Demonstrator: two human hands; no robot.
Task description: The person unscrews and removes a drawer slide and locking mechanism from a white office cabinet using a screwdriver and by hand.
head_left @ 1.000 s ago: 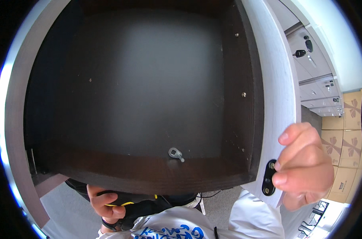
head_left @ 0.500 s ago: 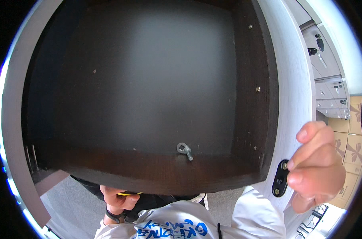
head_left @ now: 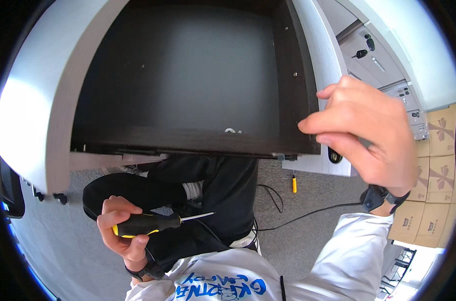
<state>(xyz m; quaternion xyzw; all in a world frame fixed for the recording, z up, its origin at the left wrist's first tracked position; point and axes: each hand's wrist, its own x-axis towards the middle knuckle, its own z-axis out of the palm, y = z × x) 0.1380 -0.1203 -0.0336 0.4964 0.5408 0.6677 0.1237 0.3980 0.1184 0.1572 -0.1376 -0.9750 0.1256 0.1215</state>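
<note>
An open drawer (head_left: 203, 75) with a dark interior and pale front panel (head_left: 321, 47) fills the upper middle; a small metal part (head_left: 230, 131) shows partly above its near inner edge. My right hand (head_left: 358, 130) rests with bent fingers over the drawer's right edge, beside a black plate (head_left: 334, 156) partly covered by it. My left hand (head_left: 120, 228) holds a black-and-yellow screwdriver (head_left: 155, 223) below the drawer, over my dark trousers, its shaft pointing right.
A pale cabinet panel (head_left: 32, 120) stands at left. Drawers with hanging keys (head_left: 368, 47) line the upper right, above stacked cardboard boxes (head_left: 419, 220). A yellow-handled screwdriver (head_left: 294, 184) and black cables (head_left: 313, 215) are below, near the grey floor.
The view has shifted, showing more legs and floor below the drawer. My left hand has come out from beneath the drawer with the screwdriver. My right hand has moved up along the panel.
</note>
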